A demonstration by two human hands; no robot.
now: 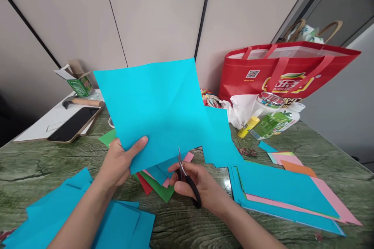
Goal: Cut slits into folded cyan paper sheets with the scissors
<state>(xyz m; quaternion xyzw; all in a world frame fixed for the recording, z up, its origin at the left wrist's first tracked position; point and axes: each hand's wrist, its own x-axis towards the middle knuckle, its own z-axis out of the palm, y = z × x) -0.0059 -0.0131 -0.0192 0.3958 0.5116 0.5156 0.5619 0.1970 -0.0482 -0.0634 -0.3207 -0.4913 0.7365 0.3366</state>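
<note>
A large sheet of blue paper point(157, 105) is held up over the table, with my left hand point(122, 159) pinching its lower left corner, thumb on the front face. My right hand point(195, 184) grips black-handled scissors point(191, 186), their tips pointing up at the sheet's lower edge. Whether the blades are cutting into the paper is hard to tell. Under the sheet lie pieces of green paper point(160, 188), red, pink and blue. More blue sheets point(122, 223) spread around my left forearm.
To the right lies a stack of blue and pink paper point(286, 186). Behind it are a yellow glue stick point(248, 126), a clear jar point(270, 103) and a red bag point(251, 69). At left rest a phone point(74, 123), a hammer point(84, 101) and a small green box point(80, 85).
</note>
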